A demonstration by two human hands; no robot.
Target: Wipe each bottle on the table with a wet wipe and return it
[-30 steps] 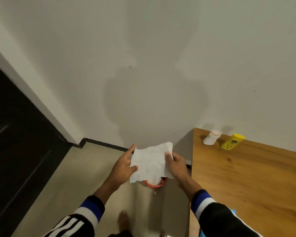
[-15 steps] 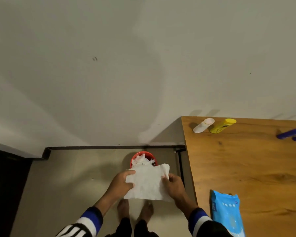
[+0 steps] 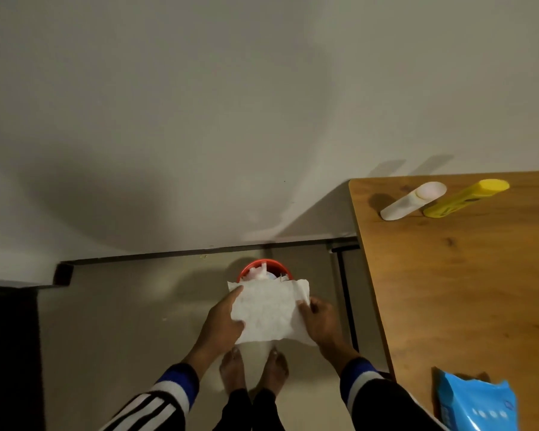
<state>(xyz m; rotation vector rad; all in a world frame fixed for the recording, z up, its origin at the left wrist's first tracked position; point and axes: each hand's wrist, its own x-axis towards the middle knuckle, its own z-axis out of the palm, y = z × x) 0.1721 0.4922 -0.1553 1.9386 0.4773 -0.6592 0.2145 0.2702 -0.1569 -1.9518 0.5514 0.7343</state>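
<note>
Wipe (image 3: 269, 312): limp, light; our left hand (image 3: 223, 323) and right hand (image 3: 319, 321) pinch its side edges. Bottles (image 3: 413, 201) at desk (image 3: 448, 290) far corner: light, likely slick; grip mid-body.

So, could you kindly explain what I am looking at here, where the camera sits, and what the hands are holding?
There is no machine here: a person wears one wide-angle camera on the head, looking down at their own two hands. The left hand and the right hand hold a spread white wet wipe by its sides, above a small red bin on the floor that has white scraps inside. To the right is a wooden table. On its far corner stand a white bottle and a yellow bottle, side by side. A blue wipes pack lies at the near edge.
</note>
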